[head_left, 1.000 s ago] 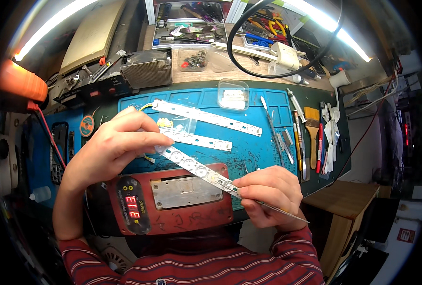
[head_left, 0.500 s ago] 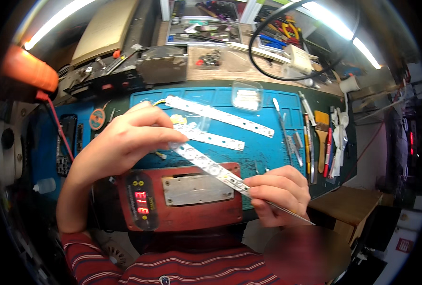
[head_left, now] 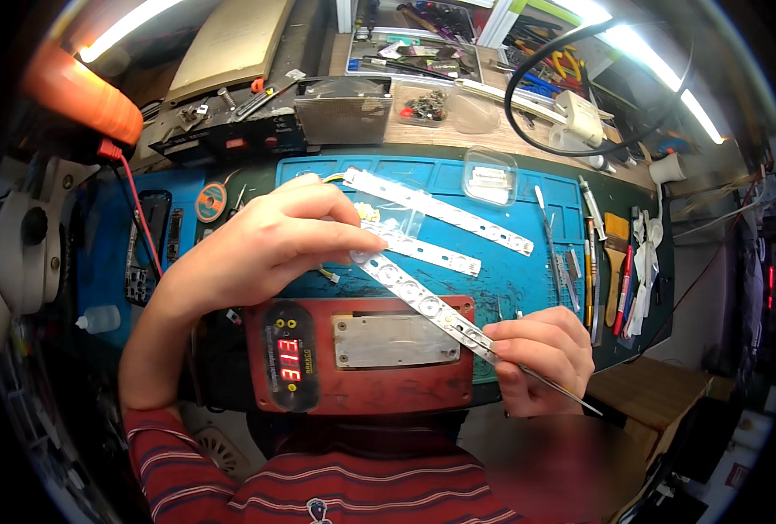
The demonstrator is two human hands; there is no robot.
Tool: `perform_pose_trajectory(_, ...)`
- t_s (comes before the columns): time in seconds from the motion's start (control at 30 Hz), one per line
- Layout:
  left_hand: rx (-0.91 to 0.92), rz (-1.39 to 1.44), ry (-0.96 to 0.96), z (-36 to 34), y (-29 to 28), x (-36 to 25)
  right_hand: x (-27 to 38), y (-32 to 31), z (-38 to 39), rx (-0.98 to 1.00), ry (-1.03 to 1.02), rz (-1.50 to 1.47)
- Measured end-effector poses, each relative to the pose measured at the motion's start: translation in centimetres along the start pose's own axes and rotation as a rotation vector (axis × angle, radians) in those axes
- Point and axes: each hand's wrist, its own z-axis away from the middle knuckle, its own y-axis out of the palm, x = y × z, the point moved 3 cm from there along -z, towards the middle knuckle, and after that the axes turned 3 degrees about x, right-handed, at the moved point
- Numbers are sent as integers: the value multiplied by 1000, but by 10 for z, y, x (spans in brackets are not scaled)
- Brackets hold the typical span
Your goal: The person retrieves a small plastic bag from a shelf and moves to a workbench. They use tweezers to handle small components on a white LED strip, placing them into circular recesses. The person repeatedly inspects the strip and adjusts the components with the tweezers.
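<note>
A white LED strip (head_left: 416, 294) with a row of round lenses is held aslant above the heating plate (head_left: 397, 341) of a red preheater (head_left: 388, 393). My left hand (head_left: 270, 236) pinches its upper left end between thumb and fingers. At the lower right end, my right hand (head_left: 545, 358) is closed round a thin metal tool that looks like tweezers (head_left: 556, 385). The tool's front part lies against the strip, and its tail sticks out below the hand. Whether the right fingers also grip the strip is hard to make out. Two more LED strips (head_left: 445, 212) lie on the blue mat (head_left: 528, 284).
Right of the mat are a brush (head_left: 615, 249), pens and thin hand tools. A small clear box (head_left: 490, 177) stands at the mat's back. Behind are tool trays (head_left: 418, 59) and a black cable loop (head_left: 512, 96). At left, an orange-handled tool (head_left: 91, 100) overhangs a bottle (head_left: 98, 320).
The whole view has shifted, so the bench appears further right. Both hands keep their hold, and the strip stays slanted over the preheater.
</note>
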Motion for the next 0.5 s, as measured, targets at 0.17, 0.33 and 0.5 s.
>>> perform_pose_trajectory(0.17,-13,2,-5,1,1,0,-1,1,0,8,-12,-3)
perform_pose_trajectory(0.33,-14,16,-8,2,-1,-2,0,2,-1,13,-6,10)
perform_pose_trajectory(0.5,-7,17,13,1,-1,0,0,2,0,0,6,12)
